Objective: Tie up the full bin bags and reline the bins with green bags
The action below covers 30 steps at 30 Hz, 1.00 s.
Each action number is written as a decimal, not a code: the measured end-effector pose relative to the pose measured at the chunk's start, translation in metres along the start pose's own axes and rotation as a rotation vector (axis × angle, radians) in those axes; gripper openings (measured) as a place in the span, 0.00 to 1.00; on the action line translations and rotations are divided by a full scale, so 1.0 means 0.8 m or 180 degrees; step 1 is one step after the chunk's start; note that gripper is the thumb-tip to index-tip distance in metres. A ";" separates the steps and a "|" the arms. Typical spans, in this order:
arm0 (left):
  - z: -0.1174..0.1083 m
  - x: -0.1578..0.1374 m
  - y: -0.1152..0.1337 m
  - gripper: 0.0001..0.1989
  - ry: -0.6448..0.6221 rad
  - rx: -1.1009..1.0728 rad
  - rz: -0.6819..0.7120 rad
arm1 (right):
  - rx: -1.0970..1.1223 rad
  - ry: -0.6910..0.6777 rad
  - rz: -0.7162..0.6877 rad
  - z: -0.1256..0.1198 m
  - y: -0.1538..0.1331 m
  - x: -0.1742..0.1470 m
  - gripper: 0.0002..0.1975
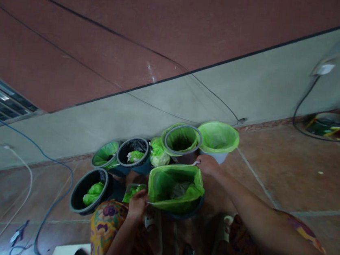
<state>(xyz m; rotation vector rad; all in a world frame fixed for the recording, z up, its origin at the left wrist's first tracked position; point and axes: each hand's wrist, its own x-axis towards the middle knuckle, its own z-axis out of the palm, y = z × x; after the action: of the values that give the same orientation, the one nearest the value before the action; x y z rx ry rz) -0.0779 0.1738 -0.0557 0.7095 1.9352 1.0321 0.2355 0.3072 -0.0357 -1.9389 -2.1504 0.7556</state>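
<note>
Plainly, from where I watch, both hands have their fingers closed on one rim: the right hand [210, 165] pinches a pale strip at the far right corner, and the left hand [138, 203] grips the near left corner, though blur hides the separate fingertips.

Between them the green bag [163, 184] gapes wide, its rim drawn nearly straight, its body sitting over a dark bin [192, 214] on the floor just in front of the feet. I judge it thin, limp film: light, a little slippery, quick to stretch or tear if I hauled on a single point. The gathered rim looks the surest place to hold, with opposite corners sharing the pull; the loose side walls would only fold. Something dull shows inside, and I cannot tell its weight.

Just beside the left hand is a small tub [134, 190] with green stuff in it. Farther out, a grey-rimmed bin [183, 139] and a pale bin [214, 155], both green-lined, stand towards the wall [275, 61].
</note>
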 end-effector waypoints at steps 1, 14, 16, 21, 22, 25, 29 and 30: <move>0.000 -0.005 0.003 0.10 -0.0018 -0.0204 -0.0185 | 0.0018 -0.0018 0.0001 0.000 0.000 -0.001 0.10; 0.011 -0.055 0.119 0.23 -0.0589 -0.0997 0.0689 | 0.2231 0.0132 -0.0800 -0.009 -0.049 -0.017 0.13; 0.019 -0.061 0.129 0.23 -0.0709 -0.0996 0.0876 | 0.2764 -0.0005 -0.1047 -0.012 -0.062 -0.025 0.12; 0.047 -0.062 0.155 0.17 -0.0823 -0.0692 0.1345 | 0.3619 -0.0642 -0.1563 -0.024 -0.089 -0.046 0.20; 0.053 -0.063 0.162 0.17 -0.0855 -0.0658 0.1401 | 0.3653 -0.0763 -0.1600 -0.024 -0.093 -0.048 0.22; 0.069 -0.068 0.184 0.17 -0.1068 -0.0568 0.1570 | 0.3481 -0.1055 -0.1659 -0.011 -0.105 -0.050 0.26; 0.080 -0.071 0.199 0.16 -0.1219 -0.0689 0.1654 | 0.2934 -0.1102 -0.1472 0.016 -0.116 -0.048 0.10; 0.081 -0.068 0.198 0.17 -0.1176 -0.0768 0.1663 | 0.2804 -0.1034 -0.1367 0.020 -0.117 -0.047 0.06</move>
<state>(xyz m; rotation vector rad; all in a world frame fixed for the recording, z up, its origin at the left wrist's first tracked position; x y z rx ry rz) 0.0207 0.2384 0.0799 1.2056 1.3073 1.3087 0.1512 0.2634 0.0013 -0.9244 -1.7759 1.6267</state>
